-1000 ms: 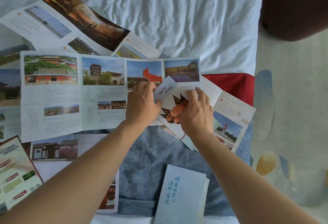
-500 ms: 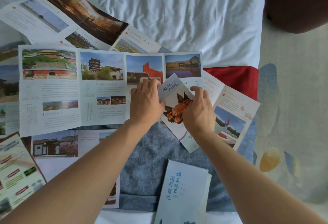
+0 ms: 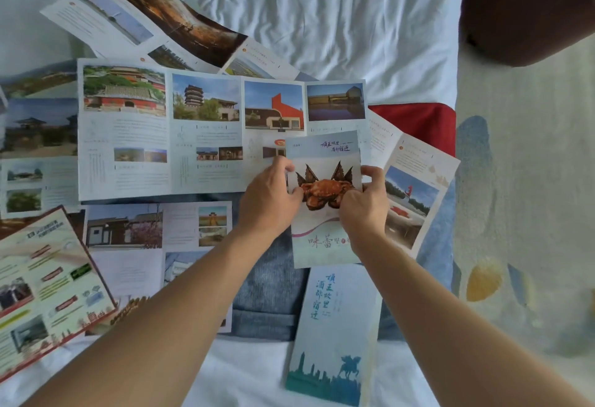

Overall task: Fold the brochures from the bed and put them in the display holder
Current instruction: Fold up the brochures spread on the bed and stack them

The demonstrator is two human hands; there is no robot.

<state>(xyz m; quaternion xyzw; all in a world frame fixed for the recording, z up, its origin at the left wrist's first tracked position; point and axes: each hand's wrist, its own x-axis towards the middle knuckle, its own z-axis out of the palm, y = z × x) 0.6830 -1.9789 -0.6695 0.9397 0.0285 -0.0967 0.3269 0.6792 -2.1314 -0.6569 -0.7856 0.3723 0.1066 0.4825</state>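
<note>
Crab brochure [image 3: 325, 213] now squared upright, apparently folded.

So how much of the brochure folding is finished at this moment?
One folded brochure with a skyline lies near the person. The left hand and right hand hold the crab brochure by its sides. The four-panel brochure and several others lie unfolded on the bed. No display holder is visible.
</note>
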